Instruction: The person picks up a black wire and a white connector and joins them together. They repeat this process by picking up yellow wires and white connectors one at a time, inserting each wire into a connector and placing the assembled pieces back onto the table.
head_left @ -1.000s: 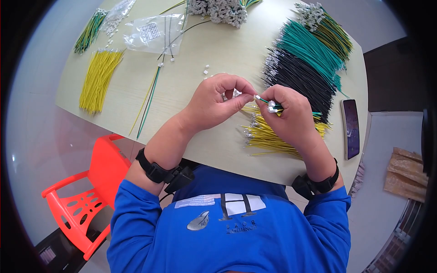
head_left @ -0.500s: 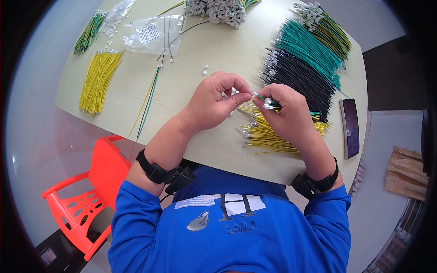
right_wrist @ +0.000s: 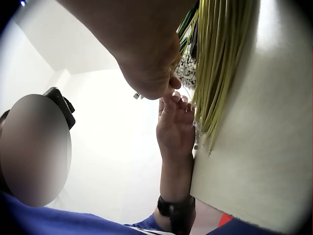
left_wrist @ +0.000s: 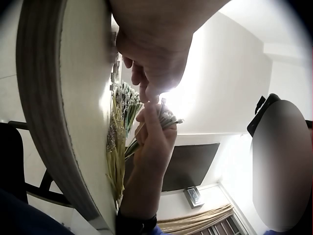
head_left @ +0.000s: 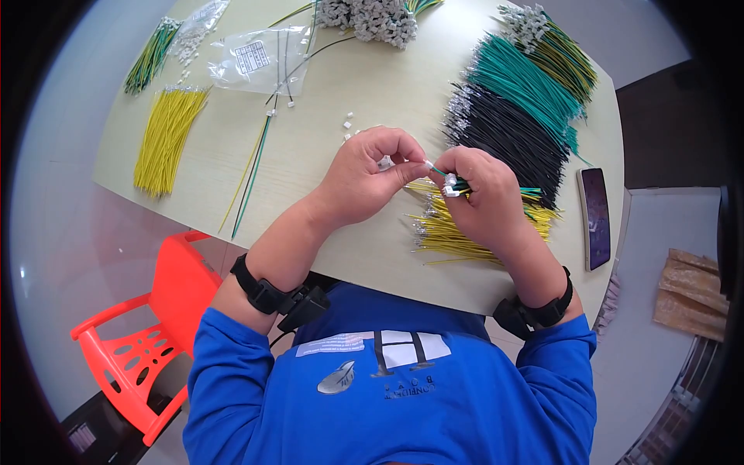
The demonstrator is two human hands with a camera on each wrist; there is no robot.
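Note:
Near the middle of the table in the head view, my left hand [head_left: 368,177] pinches a small white connector housing [head_left: 428,164] between thumb and forefinger. Facing it, my right hand [head_left: 490,194] grips several green and yellow wires with white connectors [head_left: 451,184] at their ends. A green wire [head_left: 439,171] runs from the right fingertips to the pinched housing. In the left wrist view the fingertips of both hands meet, and the connector bunch [left_wrist: 168,118] sticks out beside the right thumb. Below the right hand lies a pile of yellow wires [head_left: 453,236].
Black wires [head_left: 504,139] and green wires [head_left: 531,77] are heaped at the right, near a phone [head_left: 595,217]. Yellow wires [head_left: 167,143], a clear plastic bag [head_left: 252,58] and a finished-looking three-wire lead [head_left: 252,167] lie left. Loose white housings [head_left: 348,124] sit beyond the left hand.
The right hand has shifted slightly left, and its connector bunch has moved left with it. The left hand keeps its pinch at nearly the same spot.

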